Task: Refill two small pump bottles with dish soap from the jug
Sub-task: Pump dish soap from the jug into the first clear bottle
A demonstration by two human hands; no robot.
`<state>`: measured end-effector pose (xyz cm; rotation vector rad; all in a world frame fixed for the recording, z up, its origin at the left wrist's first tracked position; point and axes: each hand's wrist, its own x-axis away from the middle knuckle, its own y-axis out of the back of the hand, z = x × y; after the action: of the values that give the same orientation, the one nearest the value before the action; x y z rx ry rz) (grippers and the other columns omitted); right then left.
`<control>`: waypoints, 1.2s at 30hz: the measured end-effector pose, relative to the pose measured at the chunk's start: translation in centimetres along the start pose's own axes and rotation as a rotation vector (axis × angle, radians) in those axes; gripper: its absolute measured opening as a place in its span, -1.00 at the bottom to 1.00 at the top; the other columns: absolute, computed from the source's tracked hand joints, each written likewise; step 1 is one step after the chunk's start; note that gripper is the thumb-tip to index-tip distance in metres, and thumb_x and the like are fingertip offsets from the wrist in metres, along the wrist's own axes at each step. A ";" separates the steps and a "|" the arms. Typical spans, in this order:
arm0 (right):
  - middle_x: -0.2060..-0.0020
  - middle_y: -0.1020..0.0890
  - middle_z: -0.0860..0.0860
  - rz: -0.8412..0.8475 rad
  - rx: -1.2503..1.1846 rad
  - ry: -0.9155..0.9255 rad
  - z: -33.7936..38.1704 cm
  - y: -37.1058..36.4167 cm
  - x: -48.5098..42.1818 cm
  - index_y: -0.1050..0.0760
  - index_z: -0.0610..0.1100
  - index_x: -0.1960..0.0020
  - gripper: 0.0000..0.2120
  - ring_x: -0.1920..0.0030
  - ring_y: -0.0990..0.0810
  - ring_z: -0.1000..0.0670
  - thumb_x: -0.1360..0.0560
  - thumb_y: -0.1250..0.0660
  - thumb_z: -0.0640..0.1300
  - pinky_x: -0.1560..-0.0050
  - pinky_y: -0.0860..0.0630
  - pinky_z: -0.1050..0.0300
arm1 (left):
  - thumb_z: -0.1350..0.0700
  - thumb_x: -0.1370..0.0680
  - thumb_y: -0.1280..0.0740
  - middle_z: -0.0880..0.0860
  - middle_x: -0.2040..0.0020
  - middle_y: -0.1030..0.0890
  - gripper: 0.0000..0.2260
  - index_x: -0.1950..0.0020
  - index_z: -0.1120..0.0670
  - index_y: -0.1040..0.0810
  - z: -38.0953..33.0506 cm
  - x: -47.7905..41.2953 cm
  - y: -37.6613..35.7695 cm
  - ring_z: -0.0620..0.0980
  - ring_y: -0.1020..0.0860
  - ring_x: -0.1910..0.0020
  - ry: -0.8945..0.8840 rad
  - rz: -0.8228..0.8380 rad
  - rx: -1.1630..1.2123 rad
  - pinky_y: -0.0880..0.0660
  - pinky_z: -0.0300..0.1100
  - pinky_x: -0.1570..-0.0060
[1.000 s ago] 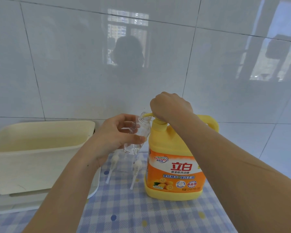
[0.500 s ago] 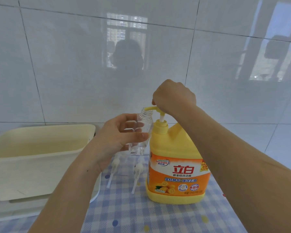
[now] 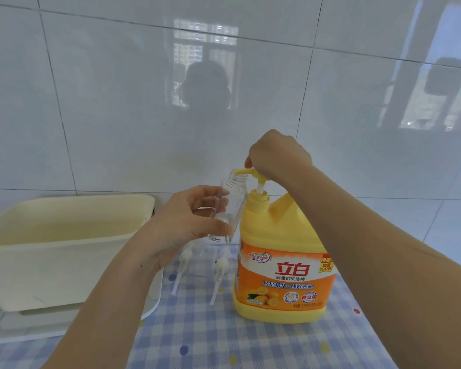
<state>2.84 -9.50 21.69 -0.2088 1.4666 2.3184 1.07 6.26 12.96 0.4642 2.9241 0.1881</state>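
Step in hand: dispensing soap into the first small bottle (image 3: 234,202). The left hand (image 3: 194,222) grips this clear, uncapped bottle, thumb and fingers curled round its body. It is held off the desk (image 3: 224,342), tilted, and touches the shoulder of the jug (image 3: 282,249). Its mouth sits directly under the tip of the pump head (image 3: 246,171). The right hand (image 3: 280,155) is closed over the pump head from above, fingers curled down around it; the stem shows, so the head stands raised. The jug stands upright on the desk. Two pump tops (image 3: 220,267) lie on the checked cloth beside it, near a cream basin (image 3: 64,251). The fill level is not readable through the clear wall. The second bottle cannot be identified with certainty. Recommendation: press straight down with full, slow strokes so the jug does not rock. Hold the bottle mouth under the tip and let each stroke drain before the next. Leave headroom for the pump tube. Risk noted: soap running down the outside of the neck would make the grip slippery.
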 end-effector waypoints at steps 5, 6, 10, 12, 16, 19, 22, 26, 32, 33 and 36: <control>0.12 -0.61 -0.03 0.027 0.030 -0.004 0.1 -0.1 -0.1 -0.61 -0.07 -0.03 -0.67 0.25 -0.50 -0.03 -0.44 -0.12 -0.25 0.21 -0.42 0.07 | 0.45 -0.29 -0.49 -0.02 -0.10 -0.67 -0.44 -0.16 -0.03 -0.59 0.3 -0.1 0.4 -0.03 -0.63 -0.11 0.005 0.051 -0.063 -0.57 -0.02 -0.17; 0.13 -0.61 -0.04 0.032 0.043 0.001 0.1 -0.1 0.0 -0.61 -0.07 -0.03 -0.67 0.25 -0.50 -0.03 -0.44 -0.12 -0.25 0.21 -0.42 0.07 | 0.48 -0.28 -0.48 -0.01 -0.10 -0.67 -0.42 -0.17 -0.02 -0.59 0.3 -0.1 0.4 -0.03 -0.62 -0.12 0.005 0.061 -0.063 -0.57 -0.02 -0.17; 0.19 -0.53 -0.04 0.019 0.104 0.026 0.1 0.1 0.7 -0.52 -0.11 0.12 -0.82 0.23 -0.47 -0.08 -0.45 -0.14 -0.25 0.19 -0.36 0.06 | 0.53 -0.27 -0.46 0.02 -0.10 -0.67 -0.39 -0.18 0.01 -0.57 0.4 -0.2 0.3 -0.01 -0.62 -0.11 0.007 0.073 -0.056 -0.60 -0.07 -0.09; 0.22 -0.48 -0.04 0.027 0.134 0.036 0.1 -0.1 1.1 -0.37 -0.12 0.25 -0.86 0.19 -0.45 -0.11 -0.46 -0.13 -0.25 0.17 -0.33 0.06 | 0.51 -0.26 -0.47 0.02 -0.09 -0.67 -0.39 -0.19 0.01 -0.56 0.5 -0.3 0.1 -0.01 -0.62 -0.10 0.011 0.095 -0.086 -0.61 -0.14 0.01; 0.27 -0.41 -0.05 0.057 0.185 0.052 0.0 -0.8 1.8 -0.28 -0.14 0.30 -0.85 0.21 -0.41 -0.12 -0.43 -0.09 -0.29 0.13 -0.33 0.03 | 0.49 -0.27 -0.48 0.00 -0.09 -0.66 -0.39 -0.21 0.02 -0.54 0.7 -0.3 -0.3 -0.02 -0.61 -0.09 0.026 0.118 -0.133 -0.59 -0.23 0.12; 0.29 -0.37 -0.04 0.068 0.212 0.052 0.0 -0.7 2.2 -0.26 -0.13 0.29 -0.84 0.16 -0.41 -0.14 -0.45 -0.06 -0.28 -0.07 -0.37 -0.05 | 0.49 -0.26 -0.49 0.01 -0.09 -0.66 -0.40 -0.19 0.01 -0.55 0.9 -0.3 -0.3 -0.02 -0.61 -0.09 0.026 0.115 -0.160 -0.60 -0.28 0.16; 0.29 -0.36 -0.03 0.064 0.219 0.055 0.1 -0.7 2.4 -0.26 -0.12 0.30 -0.83 0.13 -0.41 -0.15 -0.45 -0.05 -0.27 -0.12 -0.38 -0.07 | 0.49 -0.26 -0.49 -0.01 -0.09 -0.66 -0.40 -0.18 0.00 -0.56 0.9 -0.4 -0.2 -0.04 -0.60 -0.11 0.028 0.112 -0.159 -0.60 -0.30 0.17; 0.29 -0.36 -0.03 0.065 0.212 0.046 0.2 -0.8 2.4 -0.26 -0.12 0.29 -0.84 0.13 -0.42 -0.14 -0.45 -0.05 -0.27 -0.09 -0.39 -0.05 | 0.48 -0.27 -0.49 -0.02 -0.08 -0.66 -0.41 -0.17 0.00 -0.56 0.9 -0.5 -0.2 -0.04 -0.60 -0.10 0.035 0.111 -0.154 -0.60 -0.29 0.17; 0.29 -0.36 -0.02 0.078 0.202 0.038 0.2 -0.8 2.4 -0.26 -0.11 0.29 -0.84 0.14 -0.42 -0.13 -0.44 -0.06 -0.28 0.00 -0.36 -0.01 | 0.44 -0.26 -0.53 -0.06 -0.07 -0.67 -0.41 -0.15 -0.04 -0.56 1.0 -0.6 -0.3 -0.08 -0.60 -0.09 0.047 0.102 -0.175 -0.56 -0.30 0.16; 0.29 -0.36 -0.02 0.080 0.202 0.039 0.2 -0.8 2.4 -0.26 -0.11 0.29 -0.84 0.14 -0.42 -0.13 -0.43 -0.06 -0.28 0.02 -0.35 0.00 | 0.43 -0.26 -0.53 -0.07 -0.07 -0.67 -0.42 -0.15 -0.05 -0.56 0.9 -0.6 -0.3 -0.09 -0.60 -0.09 0.050 0.102 -0.181 -0.55 -0.31 0.18; 0.29 -0.37 -0.03 0.081 0.200 0.037 0.2 -0.8 2.4 -0.26 -0.12 0.30 -0.84 0.16 -0.42 -0.12 -0.43 -0.06 -0.28 0.07 -0.34 0.02 | 0.43 -0.26 -0.54 -0.06 -0.08 -0.66 -0.42 -0.15 -0.04 -0.55 0.9 -0.7 -0.2 -0.07 -0.60 -0.10 0.054 0.099 -0.182 -0.56 -0.28 0.14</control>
<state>0.97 -8.41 20.36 -0.1400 1.7425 2.2212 1.82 5.93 12.10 0.5822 2.9022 0.4824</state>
